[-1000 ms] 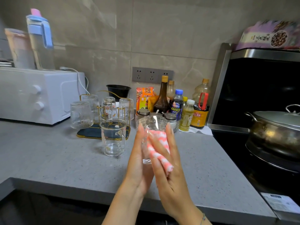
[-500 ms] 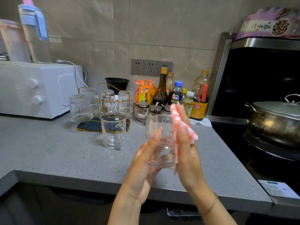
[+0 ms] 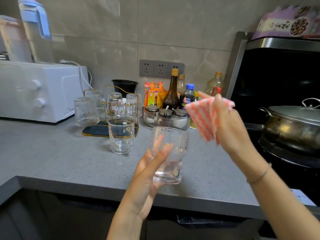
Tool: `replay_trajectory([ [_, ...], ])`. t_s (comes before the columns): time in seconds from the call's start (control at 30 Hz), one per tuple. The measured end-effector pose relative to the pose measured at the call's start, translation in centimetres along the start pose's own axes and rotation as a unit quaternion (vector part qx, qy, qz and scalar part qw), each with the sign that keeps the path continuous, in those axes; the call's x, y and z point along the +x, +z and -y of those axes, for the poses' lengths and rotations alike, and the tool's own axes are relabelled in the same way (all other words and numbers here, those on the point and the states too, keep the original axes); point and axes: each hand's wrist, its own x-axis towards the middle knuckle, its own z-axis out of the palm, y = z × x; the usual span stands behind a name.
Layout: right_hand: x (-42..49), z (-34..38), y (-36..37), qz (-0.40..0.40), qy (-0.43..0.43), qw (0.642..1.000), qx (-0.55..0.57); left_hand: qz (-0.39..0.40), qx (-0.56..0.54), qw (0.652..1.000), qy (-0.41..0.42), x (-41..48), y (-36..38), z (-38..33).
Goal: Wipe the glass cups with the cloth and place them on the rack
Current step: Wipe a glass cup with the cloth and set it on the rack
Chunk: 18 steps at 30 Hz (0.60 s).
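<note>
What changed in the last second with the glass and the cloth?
The right hand has pulled the cloth off the glass cup, up and to the right; they are now apart. The left hand still holds the cup. The mug and racked cups stayed put.

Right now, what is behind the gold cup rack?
A black bowl stands behind the rack, near the tiled wall. Its lower part is hidden by the upturned glasses on the rack, so its base cannot be seen.
</note>
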Motion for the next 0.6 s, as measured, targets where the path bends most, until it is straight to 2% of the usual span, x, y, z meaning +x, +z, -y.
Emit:
replay_trajectory([
  [0.1,1.2,1.1,0.6,0.050,-0.028,0.994,-0.091,0.002,0.028,1.000,-0.007,-0.3,0.2,0.1],
  [0.2,1.0,0.7,1.6,0.202,0.013,0.958,-0.204,-0.008,0.032,0.999,-0.009,-0.3,0.2,0.3],
  [0.3,0.3,1.2,1.2,0.278,0.083,0.940,-0.181,-0.007,0.037,0.999,-0.015,-0.4,-0.3,0.2],
  [0.43,-0.5,1.7,0.2,0.340,0.094,0.912,-0.211,0.013,0.047,0.998,-0.039,-0.7,-0.8,0.1],
  [0.6,-1.7,2.1,-0.5,0.461,0.115,0.869,-0.136,0.067,0.055,0.994,-0.070,-0.9,-0.9,-0.1],
])
